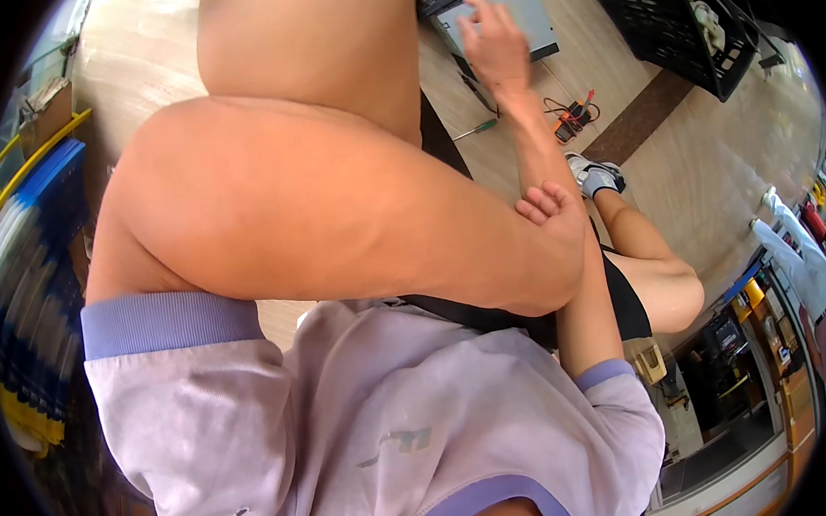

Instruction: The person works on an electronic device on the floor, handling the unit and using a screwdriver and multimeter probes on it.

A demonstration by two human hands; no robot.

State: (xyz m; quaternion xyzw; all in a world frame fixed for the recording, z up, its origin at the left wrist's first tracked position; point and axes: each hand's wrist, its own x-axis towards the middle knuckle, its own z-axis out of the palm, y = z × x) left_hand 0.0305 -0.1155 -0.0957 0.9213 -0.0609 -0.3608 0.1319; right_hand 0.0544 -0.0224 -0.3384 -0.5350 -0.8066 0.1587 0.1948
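My right hand (497,50) is stretched out over a grey metal box with a black front panel (536,18), perhaps an electronic unit, on the floor. Its fingers are spread and slightly blurred, and I cannot tell whether they touch the casing. My left arm crosses in front of me, and my left hand (553,215) rests against my right forearm, fingers loosely bent with nothing seen in them. Between the box and my leg lies a screwdriver with a green handle (488,124). Close to my right forearm is an orange and black multimeter (569,124) with red and black leads.
A black plastic crate (734,64) with things in it stands at the upper right. My bent legs and shoe (598,173) frame the tiled floor (708,177). Blue and white packed goods (20,250) hang at the left, and shelves (771,323) stand at the right.
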